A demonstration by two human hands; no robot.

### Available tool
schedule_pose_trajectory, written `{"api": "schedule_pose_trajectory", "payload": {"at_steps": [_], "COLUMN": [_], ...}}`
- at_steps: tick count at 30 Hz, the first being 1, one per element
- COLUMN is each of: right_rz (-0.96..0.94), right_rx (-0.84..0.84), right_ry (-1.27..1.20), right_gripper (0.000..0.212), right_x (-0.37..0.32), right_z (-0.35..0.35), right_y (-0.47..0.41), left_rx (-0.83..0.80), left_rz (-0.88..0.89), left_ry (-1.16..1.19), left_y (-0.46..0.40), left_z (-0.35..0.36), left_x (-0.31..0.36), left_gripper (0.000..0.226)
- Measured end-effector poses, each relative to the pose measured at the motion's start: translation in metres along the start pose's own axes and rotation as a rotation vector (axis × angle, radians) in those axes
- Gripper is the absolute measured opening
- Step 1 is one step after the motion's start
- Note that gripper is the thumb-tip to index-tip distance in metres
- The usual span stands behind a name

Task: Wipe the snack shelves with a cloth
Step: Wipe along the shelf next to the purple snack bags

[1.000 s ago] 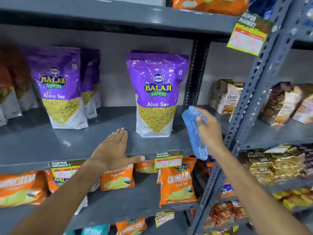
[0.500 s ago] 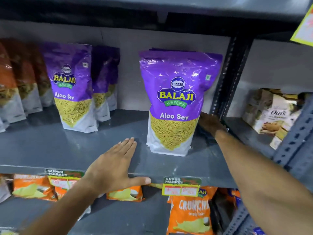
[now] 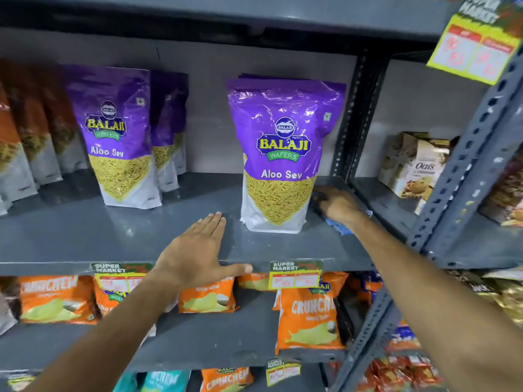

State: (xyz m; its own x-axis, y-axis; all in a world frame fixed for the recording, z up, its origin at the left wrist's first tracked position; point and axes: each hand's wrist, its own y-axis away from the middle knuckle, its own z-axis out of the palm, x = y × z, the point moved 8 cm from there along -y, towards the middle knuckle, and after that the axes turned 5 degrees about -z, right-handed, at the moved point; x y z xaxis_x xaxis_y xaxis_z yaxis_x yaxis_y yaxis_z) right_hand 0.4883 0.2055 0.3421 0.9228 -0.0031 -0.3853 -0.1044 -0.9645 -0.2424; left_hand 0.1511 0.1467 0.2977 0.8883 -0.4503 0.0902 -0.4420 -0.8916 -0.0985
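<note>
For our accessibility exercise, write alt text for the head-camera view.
A person's right hand presses a blue cloth onto a grey metal shelf, right of an upright purple Balaji Aloo Sev pouch. The left hand rests flat on the shelf's front edge, above orange Crunchem packets.

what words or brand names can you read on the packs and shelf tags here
"BALAJI WAFERS Aloo Sev": right purple pouch
"BALAJI WAFERS Aloo Sev": left purple pouch
"SUPER MARKET": shelf-edge price tag; its prices are blurred
"SUPER MARKET": left price tag; its prices are blurred
"CRUNCHEM", last letters cut off: orange packet
"Oats": biscuit box; smaller print unreadable
Yellow hanging tag: too blurred to read
</note>
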Motion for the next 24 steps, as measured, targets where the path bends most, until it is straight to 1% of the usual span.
{"api": "schedule_pose_trajectory", "payload": {"at_steps": [2,5,10,13,16,20,24], "right_rz": [0.032,0.045,0.018,-0.005,0.032,0.095,0.074], "right_rx": [-0.010,-0.016,0.032,0.068,0.125,0.235,0.288], "right_ry": [-0.003,0.054,0.116,0.129,0.086,-0.046,-0.027], "right_gripper": [0.043,0.038,0.040,0.039,0.038,0.037,0.037], "right_x": [-0.007,-0.014,-0.031,-0.042,-0.043,-0.041,-0.051], "right_z": [-0.002,-0.003,-0.003,-0.001,-0.003,-0.010,-0.010], "right_y": [0.030,0.068,0.121,0.143,0.157,0.169,0.179], "left_rx": [-0.015,-0.031,-0.040,-0.030,-0.021,-0.010,-0.007], "left_rz": [0.005,0.011,0.013,0.018,0.024,0.031,0.032], "left_ry": [0.000,-0.014,0.001,-0.001,-0.012,-0.018,-0.023], "left_y": [0.003,0.005,0.002,0.001,0.000,-0.002,-0.002], "left_z": [-0.002,-0.004,0.001,0.002,0.002,0.003,0.004], "left_x": [0.003,0.006,0.002,0.000,0.001,-0.001,-0.001], "left_gripper": [0.140,0.135,0.150,0.149,0.145,0.148,0.147]}}
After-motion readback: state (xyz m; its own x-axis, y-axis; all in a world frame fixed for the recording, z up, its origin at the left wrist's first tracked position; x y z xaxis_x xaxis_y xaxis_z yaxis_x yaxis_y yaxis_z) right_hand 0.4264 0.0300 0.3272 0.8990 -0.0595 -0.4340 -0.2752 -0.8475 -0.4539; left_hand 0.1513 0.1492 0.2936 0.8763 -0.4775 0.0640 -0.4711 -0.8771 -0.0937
